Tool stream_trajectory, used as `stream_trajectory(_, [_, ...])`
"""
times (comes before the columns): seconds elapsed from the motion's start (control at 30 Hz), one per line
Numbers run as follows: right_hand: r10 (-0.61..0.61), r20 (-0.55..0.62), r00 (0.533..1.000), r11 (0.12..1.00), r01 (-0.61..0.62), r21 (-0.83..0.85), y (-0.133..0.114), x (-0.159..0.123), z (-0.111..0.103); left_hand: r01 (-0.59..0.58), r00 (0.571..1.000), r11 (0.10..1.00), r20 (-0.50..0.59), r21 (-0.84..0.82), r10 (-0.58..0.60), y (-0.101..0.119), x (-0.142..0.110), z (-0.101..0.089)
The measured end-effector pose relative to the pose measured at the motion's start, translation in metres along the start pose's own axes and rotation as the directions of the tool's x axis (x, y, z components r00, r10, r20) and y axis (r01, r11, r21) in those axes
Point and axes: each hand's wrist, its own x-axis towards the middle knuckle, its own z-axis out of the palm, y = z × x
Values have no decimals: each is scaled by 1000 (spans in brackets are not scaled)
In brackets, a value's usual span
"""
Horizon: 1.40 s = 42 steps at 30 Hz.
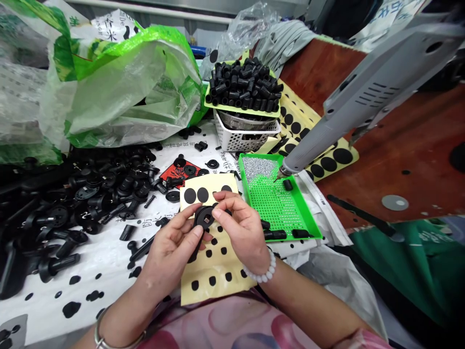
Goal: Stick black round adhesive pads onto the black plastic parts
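Note:
My left hand grips a black round plastic part with a small square opening in its face. At the part's right edge, the thumb and fingers of my right hand are pinched together; what lies between them is too small to make out. Under both hands is a yellow backing sheet of black stickers. Round black stickers run along its top, and smaller rounded ones sit in rows lower down.
A heap of black plastic parts covers the left. Small metal pieces lie in a green tray, below the tip of a grey electric screwdriver. Behind are a yellow-green basket of black tubes, a white basket and a plastic bag.

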Motion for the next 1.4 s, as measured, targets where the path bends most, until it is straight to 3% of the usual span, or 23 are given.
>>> stream_trajectory(0.23, [7,-8,1000,1000,-7,14,3,0,1,-4,1000,1000,-20,13,5,-9,0,-1])
stream_trajectory(0.53, [-9,-16,1000,1000,9,-4,6,-1,3,19,999,997,-28,78,-17,-4,1,1])
stream_trajectory(0.8, [-48,-31,998,998,47,-41,8,-4,6,51,999,999,-14,-6,-51,-19,3,-6])
stream_trajectory(1.03, [-47,-22,999,997,46,-64,7,-2,7,33,999,999,-42,-19,-34,-19,5,-4])
stream_trajectory(1.3, [-177,-8,984,969,173,-176,5,-12,8,7,995,1000,-99,5,-7,-19,8,-1])
stream_trajectory(1.4, [-151,-17,988,975,146,-169,4,-11,8,3,995,1000,-100,-2,-3,-19,7,-2])
